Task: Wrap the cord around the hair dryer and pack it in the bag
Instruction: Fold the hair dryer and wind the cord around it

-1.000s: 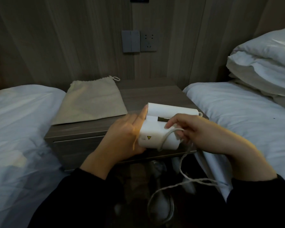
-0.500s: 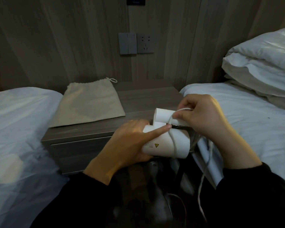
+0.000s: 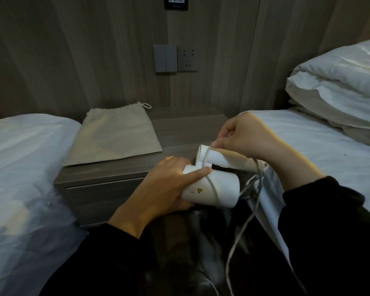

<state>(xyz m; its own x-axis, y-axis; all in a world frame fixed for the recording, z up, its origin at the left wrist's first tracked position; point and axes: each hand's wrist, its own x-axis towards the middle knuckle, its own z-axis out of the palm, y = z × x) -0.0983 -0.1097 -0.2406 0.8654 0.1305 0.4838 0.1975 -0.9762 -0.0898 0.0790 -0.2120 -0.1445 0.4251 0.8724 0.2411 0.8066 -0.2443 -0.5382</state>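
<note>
A grey wood-grain nightstand stands in front of me, between my two beds, its drawer front facing me. A flat beige drawstring bag lies on its top, toward the left and back, its cord loop at the far right corner. The bed on my left carries a white sheet; the bed on my right holds folded white bedding.

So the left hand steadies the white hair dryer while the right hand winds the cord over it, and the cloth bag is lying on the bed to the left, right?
Not quite. The bag lies flat on the wooden nightstand between the beds, not on the bed, as the head view shows. The rest holds: the left hand steadies the white hair dryer while the right hand winds the cord over it.
</note>
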